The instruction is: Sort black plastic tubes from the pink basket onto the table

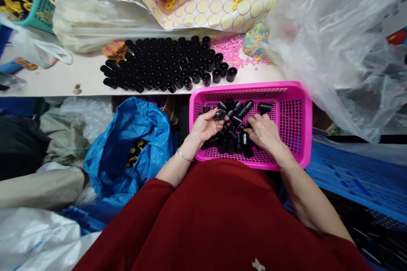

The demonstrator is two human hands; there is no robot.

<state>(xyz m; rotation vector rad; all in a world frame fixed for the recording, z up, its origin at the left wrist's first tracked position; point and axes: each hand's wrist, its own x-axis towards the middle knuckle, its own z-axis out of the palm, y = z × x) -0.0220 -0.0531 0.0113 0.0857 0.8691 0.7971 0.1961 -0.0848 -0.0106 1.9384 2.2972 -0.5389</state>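
A black plastic tube [220,114] sits in the fingers of my left hand [207,126], its round end facing up, over the left side of the pink basket [302,125]. My right hand [263,132] is down inside the basket with thumb and fingers closed around a dark tube, mostly hidden. Several loose black tubes [246,109] lie at all angles between and below my hands. On the table beyond the basket, a dense group of black tubes [171,65] stands mostly upright in rows, with a few at the left leaning.
A blue woven sack [127,152] with black and yellow pieces stands open at left. Pink beads [232,48] and a clear plastic bag [327,38] lie on the table at right. A green basket [41,2] is far left; a blue crate [359,173] stands at right.
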